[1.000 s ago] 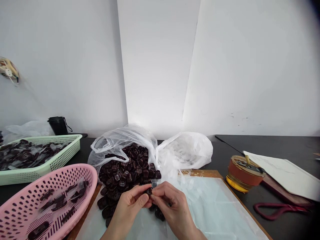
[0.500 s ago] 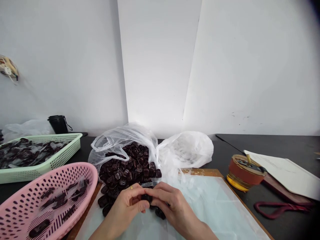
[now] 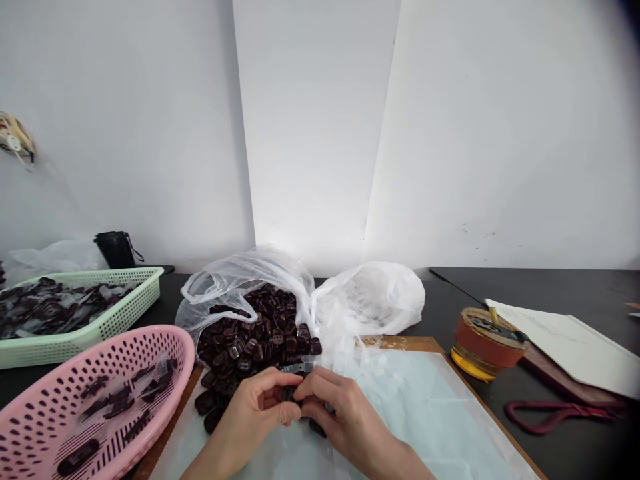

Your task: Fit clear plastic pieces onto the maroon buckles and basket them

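My left hand (image 3: 253, 410) and my right hand (image 3: 345, 407) meet over the pale sheet, fingers closed in a pinch. Between their fingertips is a small dark brown plastic piece (image 3: 289, 393), mostly covered by the fingers. Just beyond the fingertips lies a greyish strip (image 3: 299, 367) with small holes; I cannot tell what it is. A heap of glossy dark brown plastic pieces with slots (image 3: 260, 337) spills from a clear bag (image 3: 245, 267) towards my left hand. More dark pieces sit beneath my right hand, partly hidden.
On the left stand a pink basket (image 3: 183, 347) holding dark pieces in clear wrap and a fuller green basket (image 3: 113, 323). A white plastic bag (image 3: 385, 297) lies behind the sheet (image 3: 425, 400). To the right are tape rolls (image 3: 485, 343), dark red scissors (image 3: 540, 417) and papers (image 3: 565, 340).
My fingertips have shifted slightly around the small piece, the right fingers curling in more. The view has moved a little; the baskets and heap stay put.
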A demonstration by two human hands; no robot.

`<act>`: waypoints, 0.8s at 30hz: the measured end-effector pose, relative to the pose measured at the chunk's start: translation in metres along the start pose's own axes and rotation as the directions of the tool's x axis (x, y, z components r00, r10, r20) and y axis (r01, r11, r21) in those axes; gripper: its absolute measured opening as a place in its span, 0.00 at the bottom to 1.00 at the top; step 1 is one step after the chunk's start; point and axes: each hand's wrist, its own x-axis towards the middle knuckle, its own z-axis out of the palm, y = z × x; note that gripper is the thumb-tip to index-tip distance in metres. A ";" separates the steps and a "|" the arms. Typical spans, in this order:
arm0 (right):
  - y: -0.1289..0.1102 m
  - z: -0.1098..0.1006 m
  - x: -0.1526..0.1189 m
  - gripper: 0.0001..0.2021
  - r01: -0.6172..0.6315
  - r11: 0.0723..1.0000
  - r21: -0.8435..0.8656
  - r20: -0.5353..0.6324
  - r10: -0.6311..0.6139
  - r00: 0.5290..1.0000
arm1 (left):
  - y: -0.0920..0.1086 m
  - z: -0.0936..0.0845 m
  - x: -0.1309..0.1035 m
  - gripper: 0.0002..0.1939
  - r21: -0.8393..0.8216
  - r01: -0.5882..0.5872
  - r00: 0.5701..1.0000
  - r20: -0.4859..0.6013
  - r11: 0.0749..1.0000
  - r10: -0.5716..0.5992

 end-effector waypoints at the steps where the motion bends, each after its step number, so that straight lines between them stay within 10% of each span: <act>1: 0.000 0.001 0.000 0.11 -0.001 1.000 0.003 -0.010 0.001 1.000 | -0.001 0.000 0.000 0.16 -0.002 -0.001 1.000 -0.010 1.000 0.001; 24: -0.011 -0.004 0.003 0.11 -0.055 0.981 0.184 0.004 0.055 0.998 | -0.006 0.000 0.003 0.22 -0.140 0.082 0.996 -0.034 0.987 -0.088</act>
